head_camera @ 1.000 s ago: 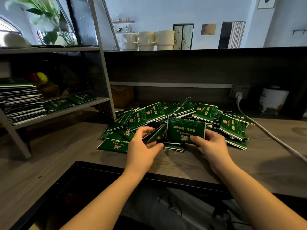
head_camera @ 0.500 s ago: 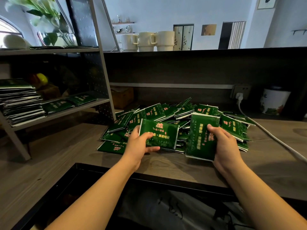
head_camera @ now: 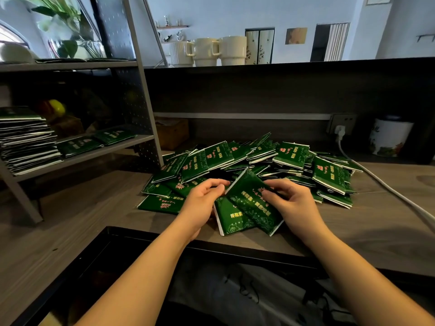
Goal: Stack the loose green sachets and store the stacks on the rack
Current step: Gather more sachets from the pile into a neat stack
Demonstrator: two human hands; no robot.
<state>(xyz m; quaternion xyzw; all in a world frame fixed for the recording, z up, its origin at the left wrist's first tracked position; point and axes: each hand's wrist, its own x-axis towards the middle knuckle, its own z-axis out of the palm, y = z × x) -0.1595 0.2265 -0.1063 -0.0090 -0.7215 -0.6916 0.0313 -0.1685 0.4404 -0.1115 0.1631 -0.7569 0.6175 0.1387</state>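
Green sachets [head_camera: 249,208] pinched between left hand [head_camera: 202,203] and right hand [head_camera: 290,202]; pile [head_camera: 270,161] behind.

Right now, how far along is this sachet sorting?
Partly done. A tall stack and a few flat sachets already sit on the rack. In hand: the left hand and right hand are bringing two sachets together at the table's front edge. Left: the big loose pile behind them, so most work remains.
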